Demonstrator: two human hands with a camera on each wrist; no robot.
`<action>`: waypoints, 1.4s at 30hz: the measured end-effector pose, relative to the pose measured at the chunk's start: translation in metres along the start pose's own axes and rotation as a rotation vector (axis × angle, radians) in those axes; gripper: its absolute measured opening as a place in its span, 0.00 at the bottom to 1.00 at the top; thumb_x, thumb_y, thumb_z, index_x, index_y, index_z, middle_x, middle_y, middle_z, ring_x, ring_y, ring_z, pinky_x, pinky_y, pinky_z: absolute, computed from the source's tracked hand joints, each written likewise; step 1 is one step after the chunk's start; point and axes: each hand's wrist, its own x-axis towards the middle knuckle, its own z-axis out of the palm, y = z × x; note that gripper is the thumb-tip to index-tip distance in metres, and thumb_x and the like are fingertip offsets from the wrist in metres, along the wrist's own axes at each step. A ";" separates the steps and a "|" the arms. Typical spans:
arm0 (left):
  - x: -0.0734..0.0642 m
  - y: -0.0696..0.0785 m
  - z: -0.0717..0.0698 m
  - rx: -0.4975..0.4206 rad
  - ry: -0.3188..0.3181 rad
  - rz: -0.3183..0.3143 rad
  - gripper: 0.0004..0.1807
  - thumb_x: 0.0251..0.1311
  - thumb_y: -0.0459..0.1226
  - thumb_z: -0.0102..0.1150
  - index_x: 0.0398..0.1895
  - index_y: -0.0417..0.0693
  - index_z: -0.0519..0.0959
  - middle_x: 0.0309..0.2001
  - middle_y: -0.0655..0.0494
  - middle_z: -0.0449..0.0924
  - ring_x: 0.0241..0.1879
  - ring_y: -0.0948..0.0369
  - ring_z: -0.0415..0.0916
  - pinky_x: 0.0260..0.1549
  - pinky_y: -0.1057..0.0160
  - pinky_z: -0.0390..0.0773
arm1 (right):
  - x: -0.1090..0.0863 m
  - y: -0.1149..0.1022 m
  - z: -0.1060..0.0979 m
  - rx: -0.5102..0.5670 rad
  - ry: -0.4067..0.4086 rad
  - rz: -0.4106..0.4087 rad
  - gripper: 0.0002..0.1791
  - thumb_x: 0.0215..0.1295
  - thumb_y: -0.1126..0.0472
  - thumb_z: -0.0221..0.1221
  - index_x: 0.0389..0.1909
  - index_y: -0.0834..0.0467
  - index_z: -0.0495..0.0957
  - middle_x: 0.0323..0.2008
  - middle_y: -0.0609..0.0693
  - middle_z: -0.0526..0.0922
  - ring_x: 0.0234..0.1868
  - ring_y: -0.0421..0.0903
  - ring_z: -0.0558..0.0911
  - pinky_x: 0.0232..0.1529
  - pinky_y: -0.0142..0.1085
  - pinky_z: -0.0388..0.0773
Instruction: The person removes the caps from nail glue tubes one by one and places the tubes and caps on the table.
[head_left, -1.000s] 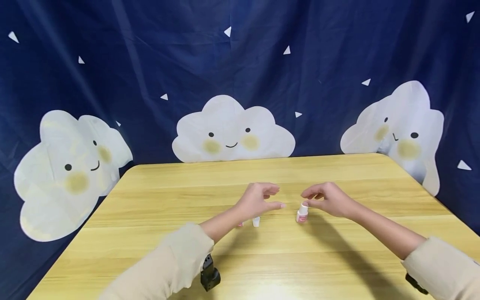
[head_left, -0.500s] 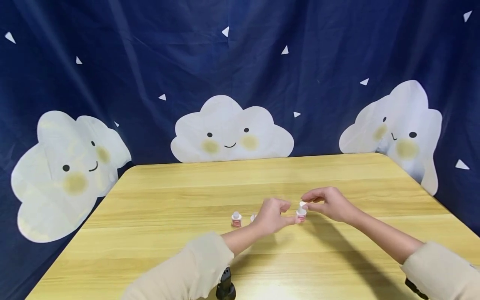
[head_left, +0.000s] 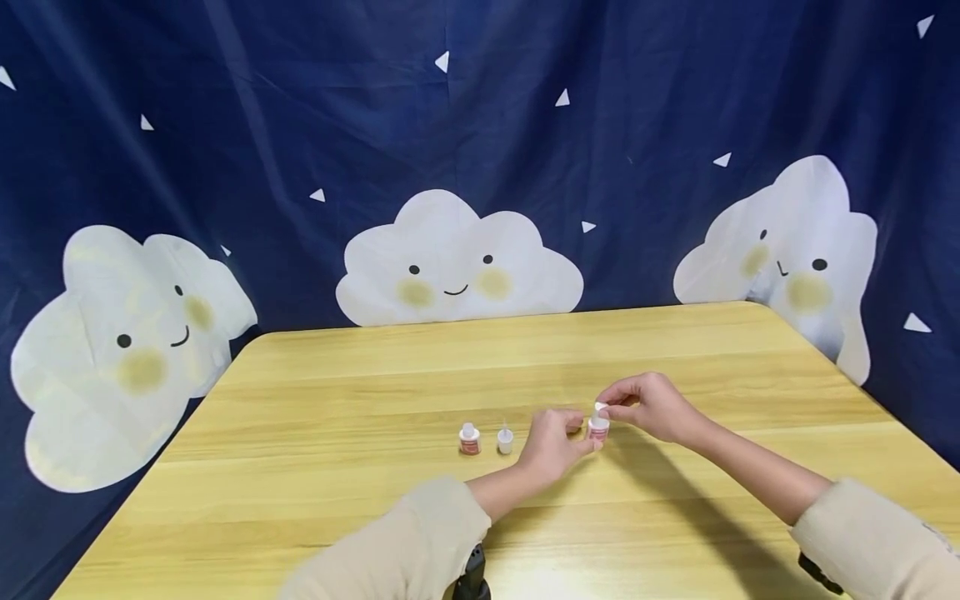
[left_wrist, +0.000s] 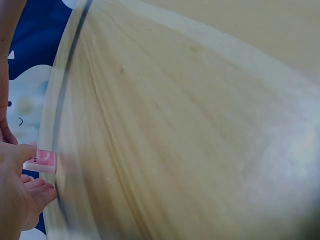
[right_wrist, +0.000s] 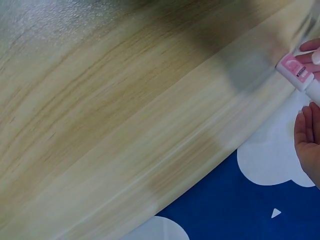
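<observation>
A small white bottle with a pink label stands near the middle of the table. From its left, my left hand pinches the bottle's body between thumb and fingers. My right hand holds the white cap at its top, coming in from the right. Both wrist views catch the bottle at the frame edge: the pink label by the left thumb, and the label between the two hands. Left of them stand a second small bottle with a reddish label and a white cap with a thin spike pointing up.
The light wooden table has rounded far corners. Behind its far edge hangs a dark blue curtain with smiling white clouds. A black wrist device sits under the left sleeve.
My left hand has moved right and down to the bottle and taken hold of its body, uncovering the second bottle and loose cap. The right hand stays at the held bottle's top.
</observation>
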 end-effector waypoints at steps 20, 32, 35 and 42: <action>0.012 -0.006 0.008 -0.120 -0.004 0.042 0.08 0.50 0.29 0.66 0.35 0.36 0.84 0.33 0.47 0.86 0.32 0.65 0.83 0.29 0.81 0.77 | -0.003 0.001 0.006 -0.009 0.029 -0.021 0.02 0.54 0.68 0.64 0.28 0.63 0.83 0.25 0.51 0.86 0.26 0.30 0.77 0.28 0.26 0.78; 0.014 -0.008 0.008 -0.118 0.002 0.041 0.07 0.48 0.30 0.67 0.33 0.38 0.85 0.32 0.48 0.86 0.31 0.68 0.83 0.28 0.81 0.77 | -0.004 0.000 0.010 0.011 0.057 -0.022 0.03 0.53 0.68 0.65 0.26 0.65 0.81 0.22 0.49 0.83 0.24 0.29 0.75 0.27 0.26 0.78; 0.014 -0.008 0.008 -0.127 0.001 0.047 0.07 0.48 0.30 0.67 0.32 0.37 0.85 0.32 0.48 0.86 0.31 0.67 0.83 0.28 0.81 0.77 | -0.004 -0.001 0.012 0.017 0.094 -0.031 0.03 0.50 0.70 0.65 0.24 0.66 0.81 0.21 0.49 0.82 0.24 0.28 0.75 0.26 0.26 0.78; 0.015 -0.007 0.007 -0.118 0.001 0.034 0.06 0.48 0.30 0.67 0.31 0.37 0.85 0.31 0.48 0.86 0.30 0.67 0.83 0.27 0.81 0.77 | -0.004 -0.002 0.016 0.045 0.150 0.008 0.04 0.49 0.71 0.66 0.24 0.65 0.80 0.21 0.51 0.82 0.24 0.28 0.74 0.26 0.26 0.78</action>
